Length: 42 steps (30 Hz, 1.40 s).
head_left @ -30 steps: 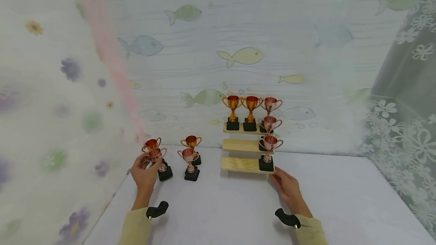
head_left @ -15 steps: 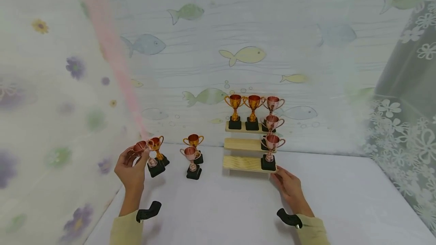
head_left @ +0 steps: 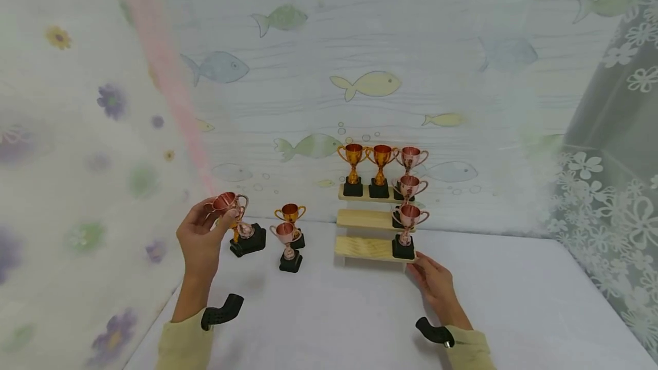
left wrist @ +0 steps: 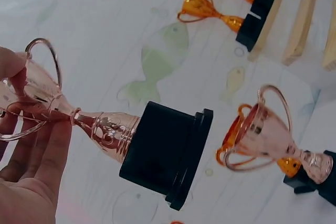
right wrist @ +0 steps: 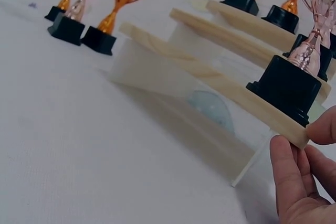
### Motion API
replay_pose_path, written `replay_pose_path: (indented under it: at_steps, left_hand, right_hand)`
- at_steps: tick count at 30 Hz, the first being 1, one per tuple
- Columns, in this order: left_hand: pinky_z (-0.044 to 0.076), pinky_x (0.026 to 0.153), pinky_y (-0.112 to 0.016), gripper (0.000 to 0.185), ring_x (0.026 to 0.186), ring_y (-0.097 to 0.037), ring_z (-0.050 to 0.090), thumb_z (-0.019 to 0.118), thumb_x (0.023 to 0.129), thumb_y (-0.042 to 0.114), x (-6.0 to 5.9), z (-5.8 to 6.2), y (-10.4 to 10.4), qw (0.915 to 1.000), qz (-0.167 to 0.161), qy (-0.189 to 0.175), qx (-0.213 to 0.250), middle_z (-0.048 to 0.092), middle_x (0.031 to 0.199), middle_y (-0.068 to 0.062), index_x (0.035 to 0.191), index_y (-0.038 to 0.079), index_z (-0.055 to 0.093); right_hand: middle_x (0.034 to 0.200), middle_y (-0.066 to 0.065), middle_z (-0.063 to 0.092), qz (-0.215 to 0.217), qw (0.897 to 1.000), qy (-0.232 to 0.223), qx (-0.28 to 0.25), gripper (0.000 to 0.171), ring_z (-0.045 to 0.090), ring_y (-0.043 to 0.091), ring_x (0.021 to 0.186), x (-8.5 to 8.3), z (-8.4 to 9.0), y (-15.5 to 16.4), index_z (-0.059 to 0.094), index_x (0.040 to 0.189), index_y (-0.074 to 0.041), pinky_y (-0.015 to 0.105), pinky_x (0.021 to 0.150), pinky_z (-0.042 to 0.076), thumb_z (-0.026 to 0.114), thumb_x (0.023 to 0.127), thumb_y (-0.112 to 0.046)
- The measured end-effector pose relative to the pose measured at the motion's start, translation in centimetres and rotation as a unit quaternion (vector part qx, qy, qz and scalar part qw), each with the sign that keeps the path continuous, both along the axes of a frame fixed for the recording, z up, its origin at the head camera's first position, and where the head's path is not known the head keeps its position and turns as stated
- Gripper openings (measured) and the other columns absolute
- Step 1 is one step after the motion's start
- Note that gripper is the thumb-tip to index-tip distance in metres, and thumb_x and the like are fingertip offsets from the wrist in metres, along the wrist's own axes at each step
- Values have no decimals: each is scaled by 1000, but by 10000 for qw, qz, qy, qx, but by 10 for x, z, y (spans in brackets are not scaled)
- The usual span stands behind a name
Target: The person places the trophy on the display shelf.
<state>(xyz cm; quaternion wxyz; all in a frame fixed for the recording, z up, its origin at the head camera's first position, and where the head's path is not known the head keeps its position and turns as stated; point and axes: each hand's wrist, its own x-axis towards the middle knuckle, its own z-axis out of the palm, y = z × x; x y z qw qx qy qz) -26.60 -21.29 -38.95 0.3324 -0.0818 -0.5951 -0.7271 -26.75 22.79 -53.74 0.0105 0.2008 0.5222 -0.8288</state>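
My left hand (head_left: pixel 216 217) pinches the cup of a rose-coloured trophy (head_left: pixel 226 203) and holds it tilted above the table, its black base (head_left: pixel 249 240) swung to the right. In the left wrist view the fingers (left wrist: pixel 39 148) curl round the cup and the stem (left wrist: pixel 107 129) points away from them. A gold trophy (head_left: pixel 236 229) stands half hidden behind it. My right hand (head_left: pixel 425 269) lies on the table with straight fingers (right wrist: pixel 287 174) against the front right corner of a three-step wooden stand (head_left: pixel 365 248).
A gold trophy (head_left: pixel 290 213) and a rose trophy (head_left: pixel 285 235) stand on the white table (head_left: pixel 514 301) left of the stand. The steps carry two gold and three rose trophies, one rose trophy (head_left: pixel 409 218) just above my right hand. Patterned curtains close in the table.
My left hand has lifted the rose trophy off the table, first leftwards, then up, and tilted it. The right hand has stayed at the stand's corner.
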Motion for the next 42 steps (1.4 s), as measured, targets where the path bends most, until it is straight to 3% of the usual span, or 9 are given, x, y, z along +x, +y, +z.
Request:
replay_pose_path:
  at_steps: [6,13,17,22,26,31,37,42]
  left_hand:
    - [58,83,-18,42,99,-12,69,76,84,-10,-9,1,25,9981,-103,-195,-576,68,111,-3,123,-10,62]
    - [61,80,-23,41,95,-12,70,79,82,-9,-23,-6,62,9942,-732,-322,-725,68,109,-1,120,-8,64]
    - [61,81,-25,41,95,-13,69,80,82,-5,-29,-11,84,9890,-1059,-457,-926,68,110,-5,120,-5,65]
    - [60,82,-23,42,94,-12,69,82,82,0,-40,-21,107,9825,-1196,-438,-1361,69,113,-16,121,-2,67]
    - [61,83,-25,42,96,-14,69,82,82,-2,-47,-26,126,9787,-1476,-403,-1366,67,115,-23,121,-4,66]
    - [61,87,-34,43,100,-19,69,84,79,-3,-52,-31,149,9739,-1752,-466,-1364,68,117,-21,120,-2,68]
    - [60,89,-37,42,102,-25,69,82,81,-2,-56,-34,172,9689,-1974,-527,-1395,67,116,-20,121,-2,68]
    - [60,91,-42,41,105,-34,68,83,82,1,-61,-29,191,9651,-2073,-565,-1499,66,113,-22,121,0,68]
  right_hand:
    - [142,16,48,89,9999,39,40,56,66,0,94,0,-2,2,31,154,7,20,96,54,49,103,-8]
    - [148,19,42,186,9995,80,225,56,65,-1,94,0,-4,4,31,154,8,20,97,53,48,104,-8]
    - [146,19,44,200,9994,126,243,55,65,-1,95,1,-5,5,31,154,8,20,97,53,48,104,-8]
    - [150,22,41,279,9991,214,243,54,65,-1,96,1,-5,4,31,154,9,21,97,53,46,105,-9]
    - [154,24,36,304,9989,262,225,53,64,-2,95,1,-4,4,30,154,10,20,98,53,44,106,-8]
    - [154,25,35,285,9988,311,240,53,64,-2,94,1,-2,4,31,153,11,19,96,53,44,106,-8]
    - [147,22,44,259,9988,305,293,52,65,-2,94,2,0,2,32,152,12,20,95,54,45,105,-7]
    - [140,17,51,197,9989,314,272,53,66,-1,94,3,-1,3,32,153,11,20,95,54,47,105,-7]
